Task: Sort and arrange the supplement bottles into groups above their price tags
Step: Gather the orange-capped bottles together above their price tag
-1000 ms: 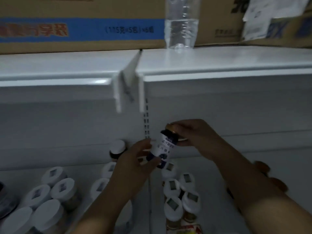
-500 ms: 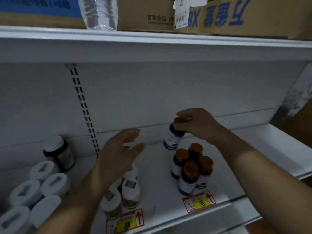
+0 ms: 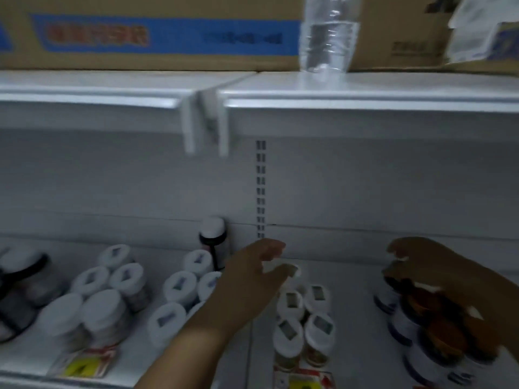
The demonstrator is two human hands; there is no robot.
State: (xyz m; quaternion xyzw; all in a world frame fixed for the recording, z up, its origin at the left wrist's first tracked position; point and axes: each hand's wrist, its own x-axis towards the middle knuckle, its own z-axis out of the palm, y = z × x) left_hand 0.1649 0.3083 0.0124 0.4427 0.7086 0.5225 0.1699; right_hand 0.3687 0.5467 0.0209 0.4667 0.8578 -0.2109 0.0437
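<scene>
Price tags, yellow-and-red (image 3: 304, 381), at front edge of white metal shelf (image 3: 348, 279). Dark orange-capped supplement bottles (image 3: 432, 329) grouped far right under right hand (image 3: 432, 265), grip unclear from blur. Left hand (image 3: 252, 284) open, fingers loose, over white-capped bottles (image 3: 304, 318). Clear plastic water bottle (image 3: 327, 32) on upper shelf.

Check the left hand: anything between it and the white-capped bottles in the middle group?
Nothing visible. The left hand hangs open just above the white-capped bottles, fingertips over the rearmost cap. The dark bottle with a white cap stands behind and to the left, off that path.
</scene>
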